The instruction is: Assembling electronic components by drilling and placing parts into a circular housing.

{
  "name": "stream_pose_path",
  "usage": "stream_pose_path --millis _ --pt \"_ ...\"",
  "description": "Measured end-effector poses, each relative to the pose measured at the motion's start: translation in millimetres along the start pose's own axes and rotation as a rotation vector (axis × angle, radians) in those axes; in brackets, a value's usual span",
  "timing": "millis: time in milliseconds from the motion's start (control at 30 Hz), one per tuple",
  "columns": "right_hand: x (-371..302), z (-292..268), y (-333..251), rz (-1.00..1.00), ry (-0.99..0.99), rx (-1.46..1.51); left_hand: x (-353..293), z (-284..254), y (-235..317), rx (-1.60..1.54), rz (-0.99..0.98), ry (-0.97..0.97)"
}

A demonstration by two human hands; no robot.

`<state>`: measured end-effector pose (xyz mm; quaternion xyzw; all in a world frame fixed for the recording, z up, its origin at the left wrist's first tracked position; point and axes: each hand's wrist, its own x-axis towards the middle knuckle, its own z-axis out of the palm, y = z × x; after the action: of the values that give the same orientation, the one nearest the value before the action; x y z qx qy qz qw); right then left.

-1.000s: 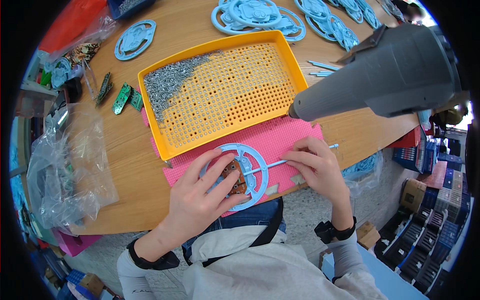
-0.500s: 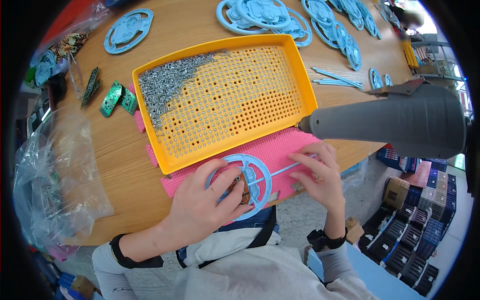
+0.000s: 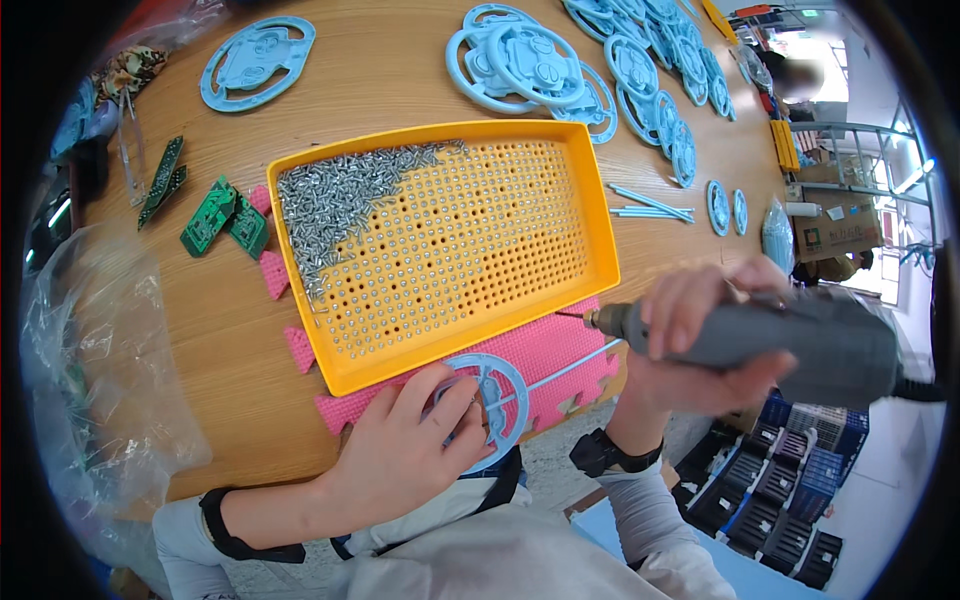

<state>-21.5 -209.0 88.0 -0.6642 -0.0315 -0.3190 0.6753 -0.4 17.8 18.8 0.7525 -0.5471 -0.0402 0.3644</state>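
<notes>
My left hand [image 3: 405, 445] holds a light blue toy steering wheel part [image 3: 517, 405] against the pink foam mat [image 3: 545, 345], its fingers bent over the hub and hiding most of the middle. A thin light blue rod [image 3: 572, 367] runs from the wheel out to the right. My right hand [image 3: 690, 310] is wrapped round a grey electric screwdriver [image 3: 840, 345], whose bit points left over the mat, apart from the wheel. Just beyond the mat stands a yellow perforated tray [image 3: 607, 235]; many silver screws [image 3: 335, 200] are heaped at its left, others upright in its holes.
Green circuit boards [image 3: 210, 218] lie left of the tray, beside a clear plastic bag [image 3: 100, 350]. More blue wheel parts [image 3: 535, 65] are piled at the back, with loose blue rods [image 3: 650, 212] at the right. Black crates [image 3: 745, 510] stand beyond the table's right edge.
My right hand has left the blue rod and taken hold of the screwdriver, which now sits lower. My left hand stays on the wheel. The view has shifted slightly.
</notes>
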Motion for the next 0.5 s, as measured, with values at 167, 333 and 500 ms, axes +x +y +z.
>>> stream_pose_path --millis 167,333,500 --pt "22 9 -13 -0.177 -0.127 0.117 -2 0 -2 0.038 -0.005 -0.033" --pt "39 13 24 -0.259 -0.054 0.005 1 -1 -1 0.028 -0.016 -0.028" --pt "40 16 44 -0.256 -0.096 0.06 0 2 -2 0.044 -0.013 -0.022"
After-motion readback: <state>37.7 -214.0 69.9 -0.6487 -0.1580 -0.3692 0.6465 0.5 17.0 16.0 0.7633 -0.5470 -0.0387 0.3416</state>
